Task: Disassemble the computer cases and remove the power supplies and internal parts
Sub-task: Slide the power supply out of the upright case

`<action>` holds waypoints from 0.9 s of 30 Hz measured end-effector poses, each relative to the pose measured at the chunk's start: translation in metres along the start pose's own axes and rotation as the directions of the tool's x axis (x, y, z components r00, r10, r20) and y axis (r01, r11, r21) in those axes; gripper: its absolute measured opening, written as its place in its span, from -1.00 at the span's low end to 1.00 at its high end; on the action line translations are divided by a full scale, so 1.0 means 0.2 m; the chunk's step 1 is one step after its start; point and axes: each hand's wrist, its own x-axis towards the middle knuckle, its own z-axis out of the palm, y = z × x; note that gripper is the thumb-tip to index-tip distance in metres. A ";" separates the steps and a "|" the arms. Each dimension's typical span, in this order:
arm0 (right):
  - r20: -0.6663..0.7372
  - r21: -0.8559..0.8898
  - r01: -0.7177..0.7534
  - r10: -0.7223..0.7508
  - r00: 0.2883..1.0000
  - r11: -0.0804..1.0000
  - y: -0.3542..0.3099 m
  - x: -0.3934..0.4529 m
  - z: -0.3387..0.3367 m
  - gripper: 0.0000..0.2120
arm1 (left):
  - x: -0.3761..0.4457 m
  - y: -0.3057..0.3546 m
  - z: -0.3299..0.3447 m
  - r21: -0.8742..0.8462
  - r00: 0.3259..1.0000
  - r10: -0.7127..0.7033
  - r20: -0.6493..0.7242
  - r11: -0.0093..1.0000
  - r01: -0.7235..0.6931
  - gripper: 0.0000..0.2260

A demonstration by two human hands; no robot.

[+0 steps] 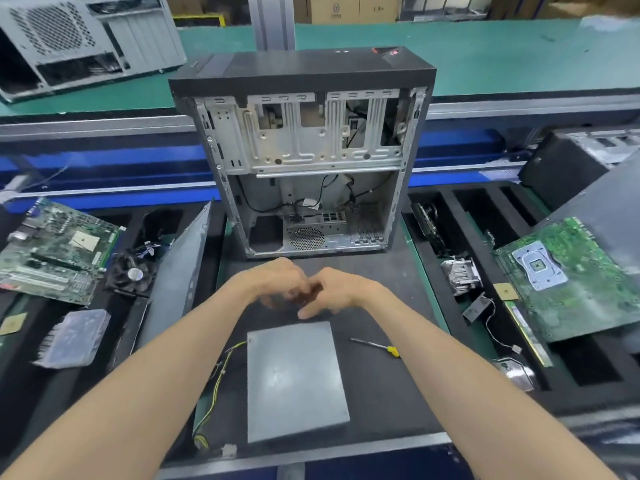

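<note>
An open black computer case (304,161) stands on the dark mat, its bare metal inside facing me with a few black cables low down. A grey power supply (294,379) lies flat near the front edge, yellow and black wires (216,386) trailing from its left side. My left hand (277,284) and my right hand (334,289) meet just above the power supply, in front of the case. Their fingers are blurred and curled toward each other. Whether they hold anything small cannot be made out.
A yellow-handled screwdriver (377,347) lies right of the power supply. A side panel (180,271) leans at the left. Motherboards lie at left (55,251) and right (571,278), with a fan (130,273), heatsinks (74,337) and another case (79,39) behind.
</note>
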 end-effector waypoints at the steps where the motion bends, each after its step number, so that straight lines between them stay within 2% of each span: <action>1: 0.023 -0.017 -0.014 0.015 1.000 1.000 0.01 -0.01 0.02 -0.73 | -0.01 -0.02 0.01 0.077 0.997 -0.055 0.049 0.996 0.051 -0.82; 3: 0.070 -0.057 -0.064 0.068 0.995 0.996 0.02 -0.03 0.05 -0.68 | -0.04 -0.04 0.04 0.199 0.967 -0.197 0.159 0.966 0.164 -0.66; 5: 0.112 -0.119 -0.116 0.130 0.985 0.986 0.02 -0.06 0.07 -0.57 | -0.08 -0.07 0.05 0.249 0.902 -0.331 0.276 0.931 0.265 -0.42; 7: 0.120 -0.195 -0.176 0.201 0.972 0.965 0.02 -0.08 0.08 -0.44 | -0.13 -0.09 0.05 0.303 0.840 -0.406 0.359 0.902 0.307 -0.20; 9: 0.106 -0.252 -0.240 0.273 0.956 0.937 0.01 -0.10 0.08 -0.38 | -0.15 -0.12 0.05 0.339 0.805 -0.455 0.381 0.879 0.336 -0.04; 11: 0.153 -0.203 -0.290 0.323 0.934 0.935 0.00 -0.11 0.09 -0.44 | -0.16 -0.17 0.06 0.268 0.793 -0.448 0.413 0.892 0.365 -0.05; 13: 0.204 -0.118 -0.292 0.311 0.928 0.949 0.00 -0.12 0.11 -0.52 | -0.15 -0.24 0.07 0.127 0.807 -0.366 0.464 0.929 0.348 -0.12; 15: 0.211 -0.068 -0.261 0.269 0.940 0.963 0.00 -0.13 0.13 -0.57 | -0.14 -0.29 0.09 0.026 0.837 -0.299 0.458 0.946 0.323 -0.15; 18: 0.199 -0.061 -0.234 0.242 0.950 0.970 0.00 -0.12 0.12 -0.58 | -0.13 -0.29 0.09 -0.026 0.861 -0.277 0.427 0.948 0.319 -0.22; 20: 0.142 -0.079 -0.227 0.237 0.961 0.971 0.00 -0.12 0.10 -0.56 | -0.11 -0.27 0.08 -0.041 0.888 -0.263 0.378 0.953 0.299 -0.30; 23: -0.025 -0.076 -0.234 0.233 0.972 0.969 0.03 -0.09 0.06 -0.54 | -0.06 -0.23 0.05 -0.110 0.947 -0.221 0.235 0.962 0.251 -0.37; 27: -0.245 -0.058 -0.244 0.223 0.943 0.968 0.08 -0.03 0.02 -0.41 | 0.07 -0.19 -0.01 -0.162 0.984 -0.176 0.034 0.970 0.179 -0.30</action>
